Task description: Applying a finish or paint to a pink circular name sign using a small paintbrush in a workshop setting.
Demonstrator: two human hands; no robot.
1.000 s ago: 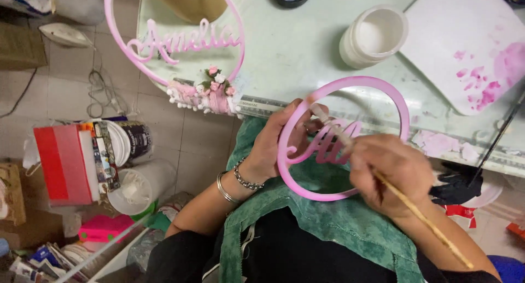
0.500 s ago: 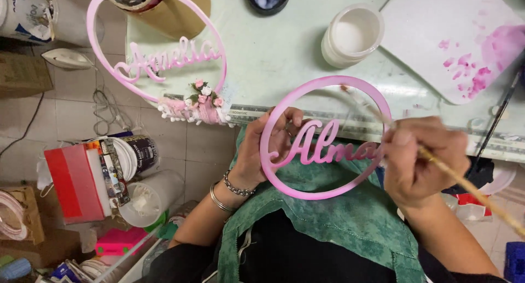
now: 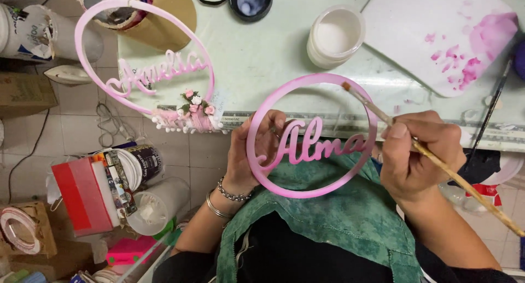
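I see, on pale green tabletop [image 3: 262, 53]: white round open tub [image 3: 335, 36] w/ white contents, dark round jar lid [image 3: 250, 0], white flat board [image 3: 437, 31] w/ pink paint smears, second pink hoop [image 3: 143, 59] w/ small flowers. Floor, left: red rectangular box [image 3: 74, 198], tape roll [image 3: 19, 228].

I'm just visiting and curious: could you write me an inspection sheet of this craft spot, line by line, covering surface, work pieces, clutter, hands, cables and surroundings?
Surface: pale green table, with pink smears near its front edge.
Job's things: pink hoop with cut-out script, held over the lap; paintbrush, its tip at the hoop's upper right rim.
Clutter: second pink hoop with small flowers overhanging the table edge; white jar; paint-stained white board; dark lid.
Grippers: left hand grips the hoop's left side; right hand holds the brush.
Cables: thin cords on the tiled floor.
Surroundings: red box, tubs and tape rolls below; green apron.
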